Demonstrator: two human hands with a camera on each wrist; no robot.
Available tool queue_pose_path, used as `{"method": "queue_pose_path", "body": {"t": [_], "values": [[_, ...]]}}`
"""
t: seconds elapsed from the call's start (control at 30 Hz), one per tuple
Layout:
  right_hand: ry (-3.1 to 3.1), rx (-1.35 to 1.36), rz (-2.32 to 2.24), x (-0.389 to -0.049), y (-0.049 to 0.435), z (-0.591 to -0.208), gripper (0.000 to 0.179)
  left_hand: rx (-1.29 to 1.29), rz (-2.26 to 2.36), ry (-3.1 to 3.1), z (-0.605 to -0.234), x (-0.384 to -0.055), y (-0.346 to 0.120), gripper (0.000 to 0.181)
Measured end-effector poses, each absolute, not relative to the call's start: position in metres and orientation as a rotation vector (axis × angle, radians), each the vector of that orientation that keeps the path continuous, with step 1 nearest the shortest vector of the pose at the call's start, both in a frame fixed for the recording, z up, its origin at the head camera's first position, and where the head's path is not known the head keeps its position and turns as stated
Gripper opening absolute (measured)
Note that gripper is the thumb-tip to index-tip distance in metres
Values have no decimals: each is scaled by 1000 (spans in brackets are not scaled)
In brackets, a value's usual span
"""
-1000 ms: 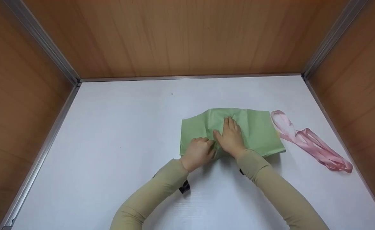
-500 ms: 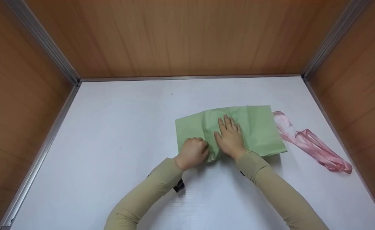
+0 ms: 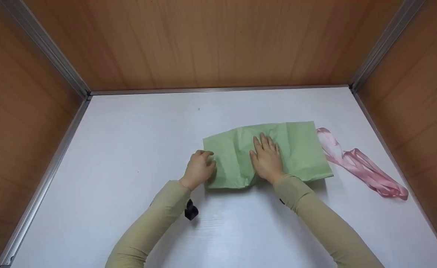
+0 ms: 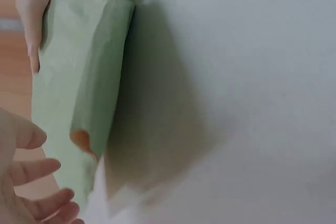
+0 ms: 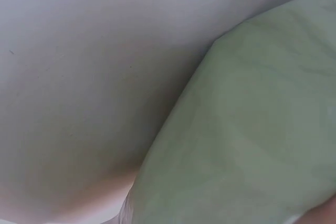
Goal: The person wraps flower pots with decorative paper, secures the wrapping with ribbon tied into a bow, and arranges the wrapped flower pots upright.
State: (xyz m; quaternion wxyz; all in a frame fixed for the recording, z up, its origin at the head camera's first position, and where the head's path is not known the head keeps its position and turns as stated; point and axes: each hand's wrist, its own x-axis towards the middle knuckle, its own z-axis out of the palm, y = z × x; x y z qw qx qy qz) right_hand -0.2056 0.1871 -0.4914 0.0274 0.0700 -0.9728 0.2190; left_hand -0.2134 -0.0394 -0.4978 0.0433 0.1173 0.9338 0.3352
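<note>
One hand, the left hand [image 3: 199, 169], fingers loosely bent and gripping nothing, is at the left end of the green parcel [image 3: 230, 158], whose long axis runs rightward from there; the right hand [image 3: 268, 160] lies flat atop the middle, fingers pointing far.

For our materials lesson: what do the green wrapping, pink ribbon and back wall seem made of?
Green wrapping: probably matte paper, from its creases and crisp edges.
Pink ribbon: glossy, likely satin by its sheen; fibre unclear.
Back wall: wood or wood-look laminate, smooth, with streaky grain.
</note>
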Motion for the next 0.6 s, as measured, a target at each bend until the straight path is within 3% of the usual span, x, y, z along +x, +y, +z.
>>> {"method": "queue_pose_path", "body": {"t": [0.17, 0.3, 0.47, 0.6], "values": [[-3006, 209, 669, -207, 189, -492, 54, 79, 1132, 2585, -504, -221, -51, 61], [-3006, 199, 673, -208, 190, -493, 57, -37, 1225, 2432, -510, -225, -56, 70], [-3017, 204, 685, -207, 190, -493, 59, -105, 1307, 2339, -513, -225, -58, 63], [-3035, 198, 705, -207, 188, -491, 59, -89, 1377, 2262, -515, -225, -56, 41]]}}
